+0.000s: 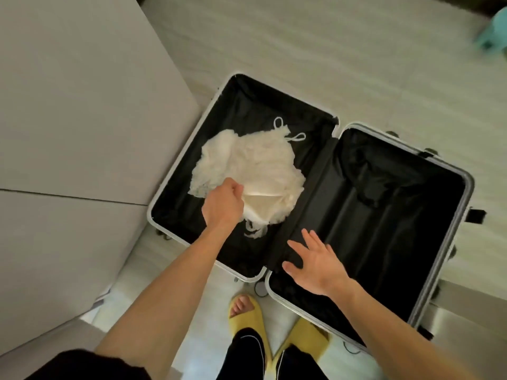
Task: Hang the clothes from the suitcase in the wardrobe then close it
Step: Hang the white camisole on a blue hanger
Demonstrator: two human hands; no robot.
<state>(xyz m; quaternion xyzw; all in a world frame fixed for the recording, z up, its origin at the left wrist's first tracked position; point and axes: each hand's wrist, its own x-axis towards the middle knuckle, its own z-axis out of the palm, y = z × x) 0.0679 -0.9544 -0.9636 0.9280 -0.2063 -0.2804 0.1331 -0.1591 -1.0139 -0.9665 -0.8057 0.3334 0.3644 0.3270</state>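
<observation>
- Pale grey is the colour of the large flat panel [68, 105] by which the left side of the view is filled; a seam is seen running across it lower down.
- A suitcase [397, 229] with a silver rim is laid fully open on the light floor [329, 50], just beside that panel, and both halves are lined in black.
- The left hand [223, 202] is reached into the left half, and its fingers are closed round a fold of the white garment [255, 160].
- The garment is crumpled in the middle of the left half, on the lining; two thin looped straps [278, 123] are seen at its far edge, and a frilled end hangs below the gripped fold.
- Two yellow slippers [247, 314] are worn on the feet, which are planted at the near edge of the case, below the hinge.
- The right hand [315, 266] is held over the near corner of the right half with fingers spread and straight; nothing is grasped by it, and whether the lining is touched cannot be told.
- Only bunched black lining fabric is made out in the right half.
- A blurred teal object [493, 31] is caught at the top right corner.
</observation>
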